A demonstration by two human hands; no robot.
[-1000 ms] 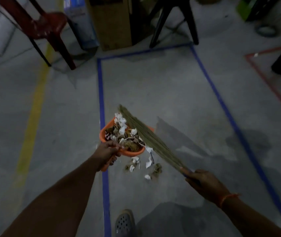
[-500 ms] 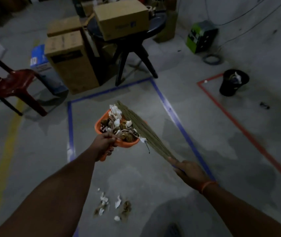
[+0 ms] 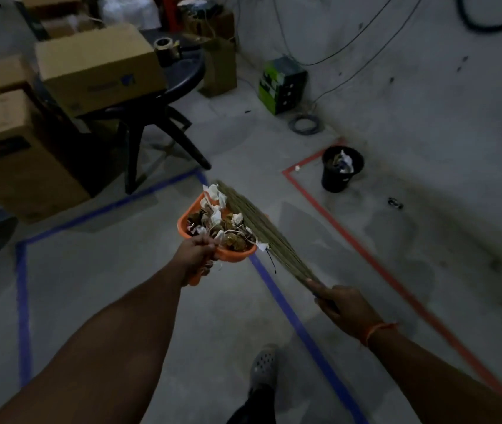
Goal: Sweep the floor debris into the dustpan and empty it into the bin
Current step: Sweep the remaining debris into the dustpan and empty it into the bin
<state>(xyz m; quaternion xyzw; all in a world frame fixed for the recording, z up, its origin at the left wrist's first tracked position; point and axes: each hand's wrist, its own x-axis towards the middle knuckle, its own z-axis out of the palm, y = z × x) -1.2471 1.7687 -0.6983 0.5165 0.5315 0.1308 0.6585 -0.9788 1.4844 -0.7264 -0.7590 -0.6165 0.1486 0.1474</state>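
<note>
Lower centre: our shoe (image 3: 263, 367) now steps across blue tape (image 3: 298, 328). Mid-frame: left hand (image 3: 196, 255) grips full dustpan (image 3: 231, 257); right hand (image 3: 343, 307) clasps broom (image 3: 262, 231), bristles pinning debris (image 3: 220, 223). Right of centre: bin (image 3: 340, 172) now nearer; spilled scraps gone from view, so emptying comes next.

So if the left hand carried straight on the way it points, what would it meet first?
The left hand points up-frame past the dustpan it holds; beyond, bare floor, then probably the black stool's leg. Depth is unclear.

1 head-worn camera looks forward and down over both outstretched arms (wide-angle) at a concrete floor (image 3: 213, 316).
</note>
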